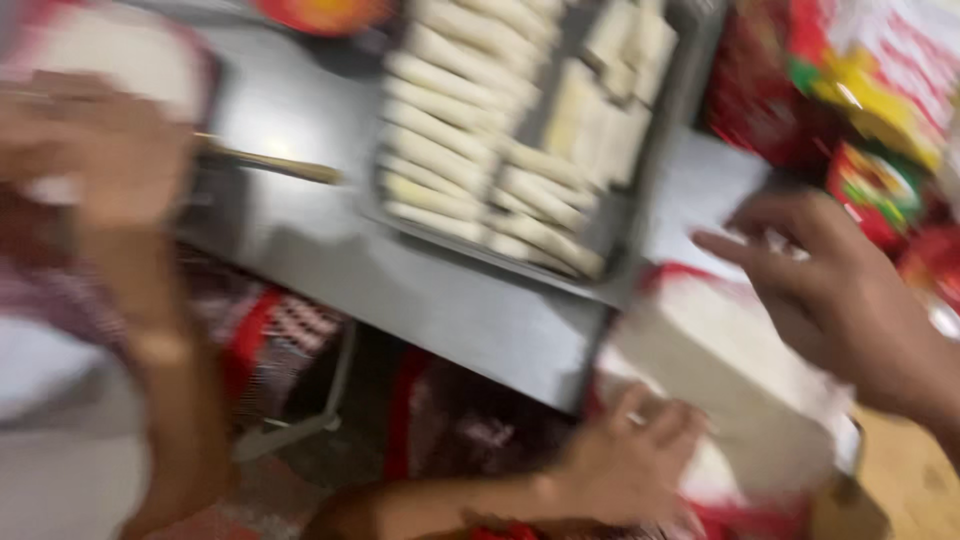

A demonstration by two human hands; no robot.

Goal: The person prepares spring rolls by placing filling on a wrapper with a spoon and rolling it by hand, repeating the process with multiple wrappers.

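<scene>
The view is badly blurred. My left hand (630, 455) lies at the bottom centre with its fingers spread on the near edge of a white stack of thin sheets (730, 360) in a red-edged wrapper. Coming in from the right, my right hand (820, 270) hovers just above the far side of that stack with its fingers curled together. Something pale shows at its fingertips, but the blur hides whether it grips it. A metal tray (640, 200) with rows of pale rolled pieces (450, 150) sits on a grey table (330, 250).
Another person's arm and hand (100, 150) reach up at the left, next to a golden utensil (270, 165). Red and yellow packets (860, 100) are piled at the upper right. A red patterned cloth (290, 330) hangs below the table edge.
</scene>
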